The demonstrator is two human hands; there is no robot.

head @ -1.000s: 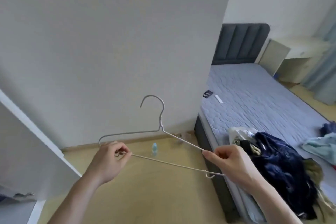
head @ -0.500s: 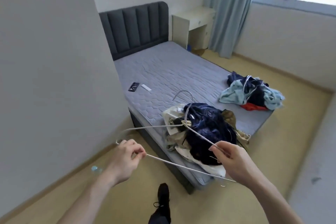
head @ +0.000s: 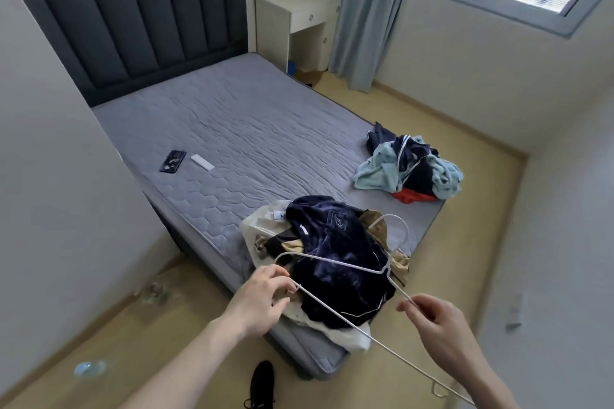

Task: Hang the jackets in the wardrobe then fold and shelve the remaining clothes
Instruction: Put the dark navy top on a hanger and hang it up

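Note:
A thin white wire hanger (head: 345, 264) is held over the near corner of the bed. My left hand (head: 262, 299) pinches its left end and my right hand (head: 435, 322) pinches its right arm near the neck. Under the hanger lies a heap of clothes with a dark navy velvet jacket (head: 335, 252) on top of cream and tan garments. A second heap (head: 408, 169) of light blue, navy and red clothes lies at the bed's right edge.
The grey mattress (head: 232, 129) carries a phone (head: 172, 161) and a white remote (head: 202, 162). A dark headboard (head: 139, 26), a bedside table (head: 299, 23), a curtain (head: 368, 10) and a window stand beyond. A small bottle (head: 89, 368) lies on the floor, and my shoe (head: 262, 382) shows below.
My view swung from the wall on the left to the bed. The hanger moved with both hands to above the navy jacket heap, and its hook now points to the far right.

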